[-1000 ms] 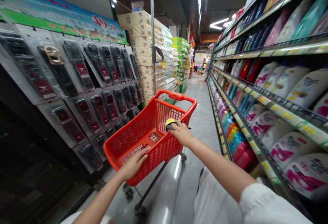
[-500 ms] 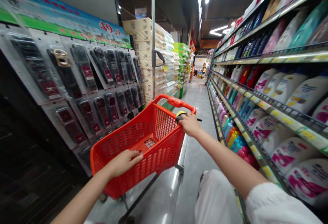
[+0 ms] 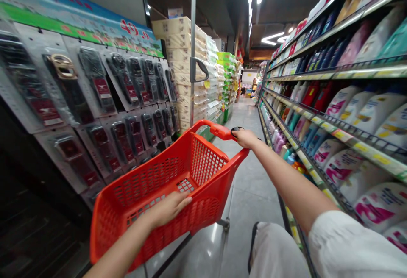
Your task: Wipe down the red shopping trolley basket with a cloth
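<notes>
Cart (image 3: 203,212) of red plastic stands near, in the middle, angled with its handle (image 3: 221,132) at the far end. Left hand (image 3: 170,208) rests on the cart's right rim, fingers fairly close together and laid over the edge; whether they clamp it I cannot tell. Right hand (image 3: 247,138) is at the right end of the handle, its fingers curled on a dark object (image 3: 236,129), mostly hidden. To the left hang packaged belts (image 3: 101,87) in at least 2 rows, under a sign (image 3: 79,13) reading 49.9. Beyond the cart, a metal pole (image 3: 193,19) rises before stacked packages (image 3: 178,51). On the right, shelves (image 3: 352,74) of bottles (image 3: 370,106) run far down the aisle.
</notes>
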A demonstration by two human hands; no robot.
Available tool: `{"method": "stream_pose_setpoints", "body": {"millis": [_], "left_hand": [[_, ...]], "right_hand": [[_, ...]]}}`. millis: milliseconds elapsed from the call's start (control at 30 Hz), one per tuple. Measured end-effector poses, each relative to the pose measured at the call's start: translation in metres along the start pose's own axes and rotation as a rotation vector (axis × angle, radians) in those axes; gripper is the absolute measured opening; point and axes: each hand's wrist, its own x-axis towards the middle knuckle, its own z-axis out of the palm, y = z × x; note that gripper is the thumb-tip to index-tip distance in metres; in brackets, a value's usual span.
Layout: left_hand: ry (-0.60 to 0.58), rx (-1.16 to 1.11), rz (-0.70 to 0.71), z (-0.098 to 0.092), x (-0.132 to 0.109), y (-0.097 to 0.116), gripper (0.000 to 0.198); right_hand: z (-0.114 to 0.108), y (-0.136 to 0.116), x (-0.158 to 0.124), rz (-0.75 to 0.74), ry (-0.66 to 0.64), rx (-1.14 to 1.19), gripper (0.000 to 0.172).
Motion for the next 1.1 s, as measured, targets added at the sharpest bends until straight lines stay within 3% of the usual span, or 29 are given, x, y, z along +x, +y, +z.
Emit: {"method": "stream_pose_setpoints", "body": {"millis": [133, 233, 300, 400, 533, 600, 700, 800, 867, 967, 1100], "left_hand": [[0.04, -0.003, -0.052, 0.002, -0.004, 0.0, 0.05], [0.085, -0.053, -0.06, 0.003, -0.003, -0.004, 0.052], [0.113, -0.095, -0.034, 0.002, -0.001, -0.008, 0.053], [0.129, -0.121, -0.009, 0.001, 0.002, -0.012, 0.052], [0.122, -0.135, 0.006, 0.0, 0.007, -0.013, 0.053], [0.126, -0.151, 0.023, 0.001, 0.011, -0.012, 0.052], [0.116, -0.174, 0.029, 0.004, 0.019, -0.007, 0.052], [0.11, -0.199, 0.035, 0.007, 0.027, 0.0, 0.052], [0.114, -0.211, 0.042, 0.01, 0.032, 0.005, 0.052], [0.126, -0.224, 0.043, 0.014, 0.036, 0.009, 0.052], [0.146, -0.275, 0.004, 0.019, 0.04, 0.014, 0.057]], "right_hand": [[0.001, -0.022, 0.031, 0.027, 0.025, 0.03, 0.043], [0.003, -0.019, 0.035, -0.021, 0.042, 0.082, 0.053], [0.006, -0.007, 0.03, -0.041, 0.056, 0.187, 0.056], [0.015, 0.012, 0.012, 0.04, 0.09, 0.496, 0.045], [0.034, 0.016, -0.017, 0.265, 0.301, 0.859, 0.039], [0.046, -0.001, -0.03, 0.404, 0.479, 0.897, 0.04], [0.073, -0.049, -0.053, 0.567, 0.699, 0.92, 0.046], [0.11, -0.105, -0.077, 0.532, 0.779, 0.916, 0.048], [0.132, -0.125, -0.087, 0.459, 0.78, 0.901, 0.05], [0.139, -0.108, -0.082, 0.496, 0.817, 0.97, 0.053], [0.112, -0.045, -0.054, 0.682, 0.779, 1.141, 0.077]]}}
